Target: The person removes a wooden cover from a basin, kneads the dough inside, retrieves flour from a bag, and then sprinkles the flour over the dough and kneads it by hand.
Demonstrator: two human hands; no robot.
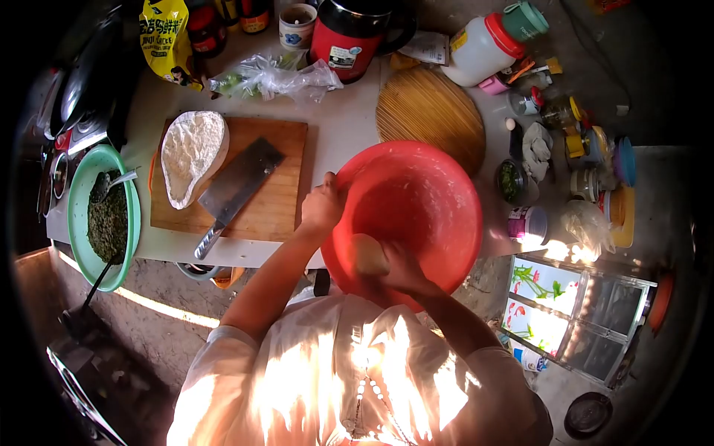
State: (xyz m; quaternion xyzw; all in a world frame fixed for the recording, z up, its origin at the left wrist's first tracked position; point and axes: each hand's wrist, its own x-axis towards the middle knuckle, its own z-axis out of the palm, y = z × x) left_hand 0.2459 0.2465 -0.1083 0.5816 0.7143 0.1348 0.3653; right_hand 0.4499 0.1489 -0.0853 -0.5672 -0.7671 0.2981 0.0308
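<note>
A large red basin (446, 186) with whitish smears inside is tilted at the table's front edge, close against my body. My left hand (321, 206) grips its left rim, the fingers closed. Inside the basin, my right hand (404, 269) is closed on a pale, rounded lump of dough (369, 255); shadow hides part of the fingers. To the left of my left hand, a cleaver (242, 182) lies on a wooden cutting board (286, 160). A white container of flour (195, 149) sits on the same board.
A green basin (135, 215) of chopped dark-green filling with a spoon stands at the left. Behind are a yellow bag (165, 44), plastic bag (275, 78), red kettle (346, 41) and round wooden lid (428, 111). Several jars line the right side. A glass-doored cabinet (576, 316) stands lower right.
</note>
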